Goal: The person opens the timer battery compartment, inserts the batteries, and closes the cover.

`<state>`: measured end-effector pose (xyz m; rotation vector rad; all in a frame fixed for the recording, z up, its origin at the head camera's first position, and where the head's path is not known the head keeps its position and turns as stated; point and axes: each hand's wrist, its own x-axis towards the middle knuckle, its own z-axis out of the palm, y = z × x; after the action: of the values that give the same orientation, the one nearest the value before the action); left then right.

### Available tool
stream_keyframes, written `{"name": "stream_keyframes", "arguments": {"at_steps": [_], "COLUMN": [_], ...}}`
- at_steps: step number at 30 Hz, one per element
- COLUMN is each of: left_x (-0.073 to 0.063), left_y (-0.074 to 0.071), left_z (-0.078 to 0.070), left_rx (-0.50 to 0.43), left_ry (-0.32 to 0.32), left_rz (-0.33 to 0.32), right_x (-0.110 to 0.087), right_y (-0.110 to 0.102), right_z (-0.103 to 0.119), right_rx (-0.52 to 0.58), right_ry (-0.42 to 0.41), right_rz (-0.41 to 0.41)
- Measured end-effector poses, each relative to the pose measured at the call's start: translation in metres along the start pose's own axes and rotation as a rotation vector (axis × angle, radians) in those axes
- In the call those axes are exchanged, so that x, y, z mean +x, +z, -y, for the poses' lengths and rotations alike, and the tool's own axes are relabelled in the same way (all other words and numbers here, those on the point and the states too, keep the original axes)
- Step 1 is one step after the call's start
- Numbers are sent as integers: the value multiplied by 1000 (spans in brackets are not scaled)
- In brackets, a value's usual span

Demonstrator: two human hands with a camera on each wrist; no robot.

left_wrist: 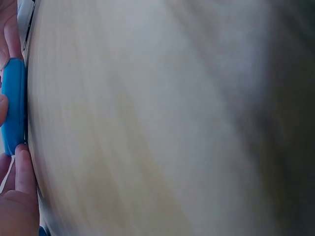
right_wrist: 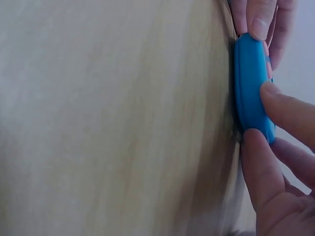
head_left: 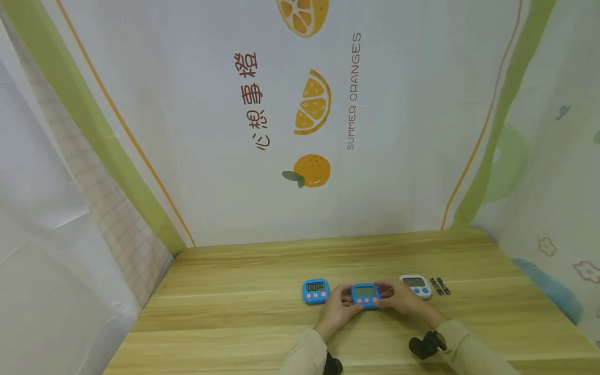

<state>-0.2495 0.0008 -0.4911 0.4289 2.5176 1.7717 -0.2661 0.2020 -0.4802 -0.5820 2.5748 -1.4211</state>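
Between both hands is a blue digital timer (head_left: pixel 365 296) with pink buttons and a blank grey screen, facing up. My left hand (head_left: pixel 336 310) pinches its left side, thumb at the near corner. The right hand (head_left: pixel 398 298) grips its right side the same way. In the right wrist view the timer (right_wrist: pixel 253 83) stands edge-on close over the tabletop, with fingertips from both hands at its ends. The left wrist view catches only the timer's blue side (left_wrist: pixel 14 108) at the frame's edge.
A second blue timer (head_left: pixel 316 291) with digits lit lies just left of my left hand. Behind the right hand sits a white timer (head_left: pixel 416 283) with blue buttons, its screen blank. Two small dark batteries (head_left: pixel 439 286) lie to its right on the wooden table (head_left: pixel 225 312). A printed curtain (head_left: pixel 375 198) hangs behind.
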Motion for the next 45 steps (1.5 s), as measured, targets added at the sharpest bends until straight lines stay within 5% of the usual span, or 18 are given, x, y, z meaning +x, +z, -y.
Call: {"name": "stream_keyframes", "arguments": {"at_steps": [21, 30, 36, 45], "left_x": [1, 2, -5, -27], "left_y": [-17, -50, -67, -85], "left_z": [0, -28, -51, -97], "left_rx": [-24, -10, -27, -53], "left_ry": [16, 89, 113, 76], "left_rz": [69, 159, 125, 61], "right_x": [0, 0, 0, -3], "right_y": [2, -13, -18, -17], "right_z": [11, 39, 57, 78], "right_rx": [71, 114, 114, 98], "right_ry": [40, -24, -75, -119], "right_rz": [-8, 56, 86, 4]}}
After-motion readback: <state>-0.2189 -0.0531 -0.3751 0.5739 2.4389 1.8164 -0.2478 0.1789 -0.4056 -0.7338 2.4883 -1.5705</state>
